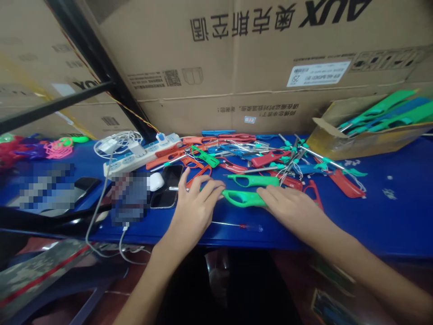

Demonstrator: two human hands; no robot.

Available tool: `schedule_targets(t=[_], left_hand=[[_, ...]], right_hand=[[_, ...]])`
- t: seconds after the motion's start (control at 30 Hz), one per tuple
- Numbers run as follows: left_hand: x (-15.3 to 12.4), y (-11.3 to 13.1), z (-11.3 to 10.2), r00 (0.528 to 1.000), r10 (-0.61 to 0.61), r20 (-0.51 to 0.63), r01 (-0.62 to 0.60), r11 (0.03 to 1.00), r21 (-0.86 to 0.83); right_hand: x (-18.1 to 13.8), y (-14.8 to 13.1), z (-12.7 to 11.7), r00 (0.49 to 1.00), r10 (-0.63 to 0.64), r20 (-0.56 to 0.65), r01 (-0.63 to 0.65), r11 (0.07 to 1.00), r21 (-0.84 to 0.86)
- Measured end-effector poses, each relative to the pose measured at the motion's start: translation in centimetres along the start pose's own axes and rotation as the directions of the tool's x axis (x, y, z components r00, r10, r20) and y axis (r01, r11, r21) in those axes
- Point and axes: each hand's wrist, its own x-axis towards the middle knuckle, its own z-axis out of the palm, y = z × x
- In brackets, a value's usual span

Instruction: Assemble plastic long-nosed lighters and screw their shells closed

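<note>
A green long-nosed lighter (244, 198) lies level between my hands, just over the blue tabletop. My left hand (195, 205) is closed around its nose end, and a bit of metal tube (173, 188) sticks out to the left of the fingers. My right hand (292, 207) grips the handle end, hiding that part. Right behind it is another green lighter shell (255, 181). Nearer to me, a screwdriver (244, 226) with a clear handle lies on the table, below the lighter.
Behind my hands spreads a pile of lighter parts (270, 158), red, blue and green. An open carton (365, 142) of lighters stands at the right. Leftward are a power strip (144, 153), a phone (168, 198) and an earbud case (156, 181). Large cardboard boxes (219, 58) wall off the back.
</note>
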Motion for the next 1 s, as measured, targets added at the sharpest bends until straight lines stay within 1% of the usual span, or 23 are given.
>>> schedule_targets(t=[0.1,0.17,0.2,0.23,0.27,0.3,0.33,0.37,0.4,0.43,0.47,0.5,0.53,0.57,0.6,0.63,0.7,0.77,0.83,0.9,0.93,0.97,1.0], left_hand=[[0.3,0.2,-1.7,0.997,0.015,-0.070,-0.013,0.999,0.030],[-0.2,1.2,-2.3,0.978,-0.055,-0.200,0.061,0.998,0.022],[-0.5,1.9,-2.3,0.948,-0.119,-0.295,0.122,0.992,-0.007],[-1.0,2.8,-2.2,0.891,-0.199,-0.407,0.189,0.980,-0.064],[-1.5,3.7,-2.0,0.819,-0.282,-0.499,0.240,0.959,-0.148],[-2.0,4.5,-1.6,0.715,-0.393,-0.579,0.296,0.920,-0.259],[-2.4,5.3,-1.1,0.573,-0.532,-0.623,0.355,0.846,-0.397],[-2.7,5.9,-0.6,0.486,-0.653,-0.581,0.373,0.756,-0.538],[-2.8,6.4,-0.2,0.477,-0.753,-0.453,0.359,0.637,-0.682],[-2.8,6.7,0.1,0.554,-0.786,-0.274,0.314,0.502,-0.806],[-2.6,7.0,0.3,0.646,-0.757,-0.097,0.266,0.342,-0.901],[-2.4,7.2,0.4,0.733,-0.678,0.056,0.227,0.166,-0.960],[-2.1,7.5,0.3,0.797,-0.577,0.178,0.208,-0.015,-0.978],[-1.8,7.8,0.1,0.830,-0.493,0.260,0.196,-0.179,-0.964],[-1.6,8.2,-0.1,0.838,-0.438,0.326,0.200,-0.309,-0.930],[-1.4,8.7,-0.3,0.830,-0.414,0.373,0.202,-0.401,-0.894],[-1.3,9.6,-0.6,0.803,-0.420,0.422,0.188,-0.493,-0.849],[-1.7,10.2,-0.7,0.779,-0.441,0.444,0.178,-0.524,-0.833],[-2.2,10.3,-0.8,0.765,-0.446,0.465,0.188,-0.535,-0.824],[-2.9,10.1,-0.8,0.752,-0.434,0.496,0.229,-0.535,-0.814],[-3.2,10.0,-0.8,0.746,-0.418,0.519,0.260,-0.535,-0.804],[-3.4,9.9,-0.8,0.740,-0.395,0.544,0.295,-0.537,-0.791],[-3.6,10.0,-0.8,0.735,-0.365,0.571,0.333,-0.538,-0.774]], right_hand=[[0.0,-0.4,-0.5,1.000,0.016,0.015,-0.018,0.996,0.090],[-0.1,-0.9,-0.9,0.998,0.059,0.010,-0.060,0.984,0.169],[-0.1,-1.2,-1.2,0.996,0.087,0.008,-0.087,0.972,0.218],[-0.1,-1.6,-1.4,0.993,0.117,0.011,-0.115,0.955,0.274],[-0.2,-2.0,-1.6,0.989,0.148,0.022,-0.146,0.929,0.339],[-0.2,-2.5,-1.9,0.982,0.184,0.035,-0.182,0.894,0.410],[-0.3,-3.0,-2.2,0.975,0.215,0.055,-0.215,0.847,0.486],[-0.4,-3.6,-2.6,0.966,0.250,0.072,-0.246,0.791,0.560],[-0.5,-4.2,-2.9,0.954,0.287,0.091,-0.279,0.727,0.628],[-0.6,-4.9,-3.3,0.940,0.323,0.114,-0.309,0.658,0.687],[-0.7,-5.8,-3.7,0.924,0.357,0.137,-0.337,0.590,0.733],[-0.8,-6.8,-4.0,0.910,0.377,0.171,-0.362,0.524,0.771],[-0.9,-7.8,-4.3,0.901,0.384,0.200,-0.376,0.463,0.803],[-1.0,-8.9,-4.5,0.898,0.380,0.224,-0.379,0.405,0.832],[-1.2,-10.0,-4.7,0.895,0.377,0.237,-0.375,0.351,0.858],[-1.4,-11.0,-4.9,0.884,0.392,0.253,-0.384,0.303,0.872],[-2.0,-12.3,-5.2,0.849,0.428,0.311,-0.435,0.228,0.871],[-2.7,-12.3,-5.4,0.840,0.372,0.396,-0.489,0.200,0.849],[-3.5,-10.9,-5.5,0.865,0.234,0.443,-0.487,0.184,0.854],[-3.8,-8.5,-5.5,0.902,0.156,0.402,-0.422,0.120,0.899],[-3.7,-7.2,-5.4,0.915,0.181,0.360,-0.377,0.069,0.923],[-3.4,-6.0,-5.3,0.913,0.265,0.311,-0.332,0.036,0.943],[-2.8,-5.0,-5.2,0.885,0.385,0.260,-0.289,0.019,0.957]])
